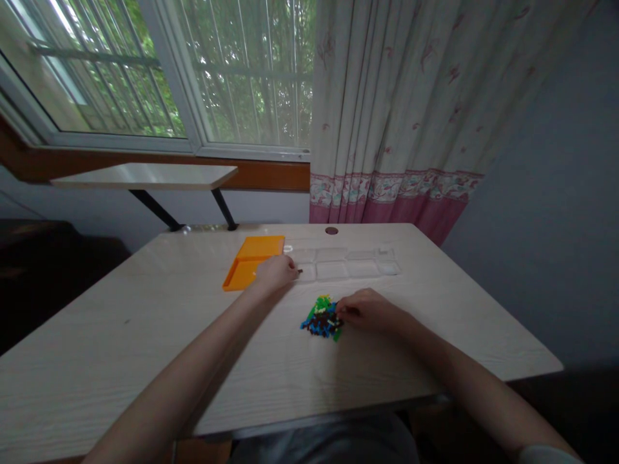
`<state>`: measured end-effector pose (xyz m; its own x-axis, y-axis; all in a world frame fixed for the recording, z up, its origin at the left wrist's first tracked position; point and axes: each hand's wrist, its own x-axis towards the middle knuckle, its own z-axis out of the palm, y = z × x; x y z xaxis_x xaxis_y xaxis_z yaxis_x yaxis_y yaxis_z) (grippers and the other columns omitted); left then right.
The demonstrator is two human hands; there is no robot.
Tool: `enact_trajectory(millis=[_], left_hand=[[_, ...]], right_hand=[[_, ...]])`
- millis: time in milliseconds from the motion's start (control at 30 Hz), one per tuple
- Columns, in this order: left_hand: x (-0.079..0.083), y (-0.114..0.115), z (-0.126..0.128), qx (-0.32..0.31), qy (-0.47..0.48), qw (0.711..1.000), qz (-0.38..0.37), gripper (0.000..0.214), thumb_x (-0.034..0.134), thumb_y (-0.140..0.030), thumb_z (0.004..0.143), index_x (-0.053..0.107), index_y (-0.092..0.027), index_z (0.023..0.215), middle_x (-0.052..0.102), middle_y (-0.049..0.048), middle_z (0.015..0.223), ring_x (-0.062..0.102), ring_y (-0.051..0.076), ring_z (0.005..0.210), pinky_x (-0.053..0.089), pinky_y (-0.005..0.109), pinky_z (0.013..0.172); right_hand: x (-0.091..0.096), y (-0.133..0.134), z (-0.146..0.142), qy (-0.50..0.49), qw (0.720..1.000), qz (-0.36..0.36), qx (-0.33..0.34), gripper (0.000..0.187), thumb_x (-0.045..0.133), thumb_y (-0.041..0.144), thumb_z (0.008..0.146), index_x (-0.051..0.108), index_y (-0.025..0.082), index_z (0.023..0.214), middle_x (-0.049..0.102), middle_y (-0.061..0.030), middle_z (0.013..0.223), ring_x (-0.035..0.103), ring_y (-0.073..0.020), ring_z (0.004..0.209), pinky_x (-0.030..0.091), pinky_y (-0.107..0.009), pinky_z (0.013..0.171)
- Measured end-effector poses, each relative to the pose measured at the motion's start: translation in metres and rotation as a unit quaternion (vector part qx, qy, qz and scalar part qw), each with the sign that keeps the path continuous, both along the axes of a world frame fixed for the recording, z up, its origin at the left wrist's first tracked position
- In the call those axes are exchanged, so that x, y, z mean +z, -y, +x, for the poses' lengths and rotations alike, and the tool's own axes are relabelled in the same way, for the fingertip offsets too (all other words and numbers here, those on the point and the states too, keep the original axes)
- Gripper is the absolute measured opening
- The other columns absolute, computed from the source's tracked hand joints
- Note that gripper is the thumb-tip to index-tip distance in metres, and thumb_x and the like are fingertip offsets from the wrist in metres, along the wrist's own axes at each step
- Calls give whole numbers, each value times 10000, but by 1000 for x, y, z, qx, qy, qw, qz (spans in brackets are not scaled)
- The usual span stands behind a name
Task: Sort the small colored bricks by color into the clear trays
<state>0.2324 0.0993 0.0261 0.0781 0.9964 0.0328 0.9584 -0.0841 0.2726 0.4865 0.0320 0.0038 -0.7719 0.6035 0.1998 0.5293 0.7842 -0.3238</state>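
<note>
A heap of tiny plastic pieces in blue, dark brown, green and yellow lies on the light wood table. My right hand touches the heap's right edge with its fingers pinched together; what is between them, if anything, is hidden. Farther off, my left hand is closed, with a small dark brown piece at its fingertips. It hovers by the left end of the clear plastic trays, which are divided into compartments. Just left of that hand is an open orange case, partly covered by the hand.
The table reaches back to the wall, with a round brown cable hole near its far edge. A raised white shelf on black legs stands at the back left. Behind are a barred window and a long curtain.
</note>
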Motion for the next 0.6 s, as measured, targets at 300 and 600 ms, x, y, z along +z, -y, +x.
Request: enact_trajectory(millis=[300,600], left_hand=[[1,44,1,-110,38,991,70,259,422,-319,797,643,-201,863,640,54,724,567,171,653,350,234,545],[-18,83,8,-254,10,962,103,226,408,-274,829,619,-197,810,624,44,718,550,158,692,384,235,609]], right_hand=[[-11,-7,3,-24,998,35,-47,172,489,227,802,622,215,911,676,-2,760,595,-111,650,390,-197,616],[-15,-4,-4,-44,997,36,-48,199,515,261,807,625,221,969,647,-20,829,578,-104,694,403,-183,628]])
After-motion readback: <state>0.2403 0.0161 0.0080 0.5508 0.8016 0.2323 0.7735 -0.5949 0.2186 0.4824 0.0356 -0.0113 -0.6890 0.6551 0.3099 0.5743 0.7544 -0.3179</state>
